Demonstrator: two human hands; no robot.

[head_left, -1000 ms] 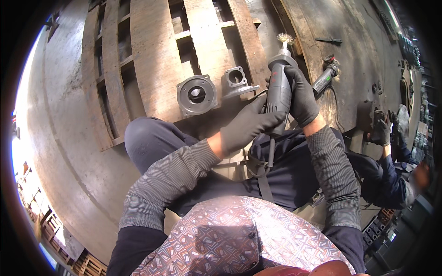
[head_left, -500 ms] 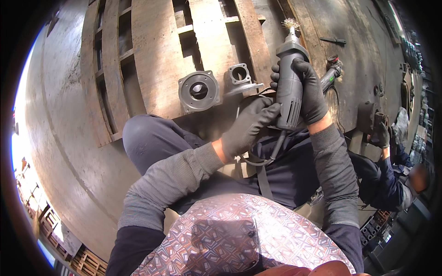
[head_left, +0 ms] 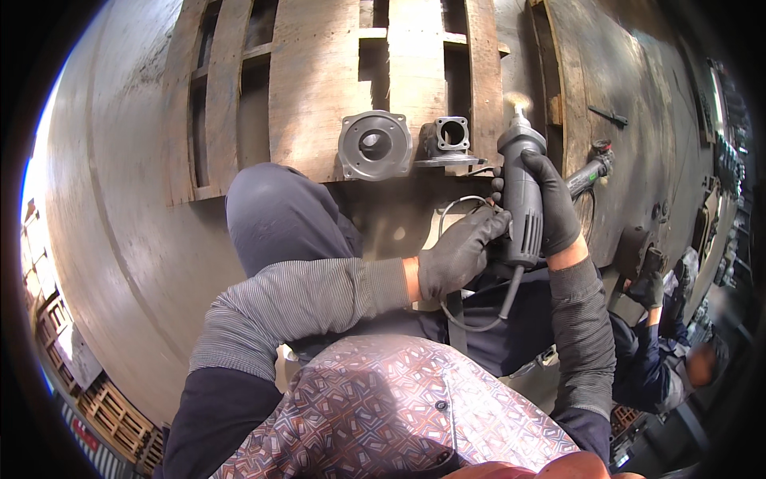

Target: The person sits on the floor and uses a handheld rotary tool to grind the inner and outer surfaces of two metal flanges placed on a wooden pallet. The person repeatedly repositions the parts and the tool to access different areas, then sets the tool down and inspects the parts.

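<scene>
Although the dark-grey cylindrical power tool (head_left: 523, 203) was in hand right of centre, its blurred pale-gold wire brush (head_left: 518, 104), upper right of centre, touched neither the round-flanged grey metal casting (head_left: 383, 157) nor the square-flanged grey metal casting (head_left: 441, 149) at upper centre, so how much was done or left couldn't be told. Black-gloved right hand (head_left: 555, 203) was closed round the tool body; black-gloved left hand (head_left: 458, 252) had curled fingers, tips at its lower left side, grip unclear.

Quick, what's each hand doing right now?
Left hand: partly curled beside the tool; whether it grips anything can't be told.
Right hand: closed around the tool.
</scene>
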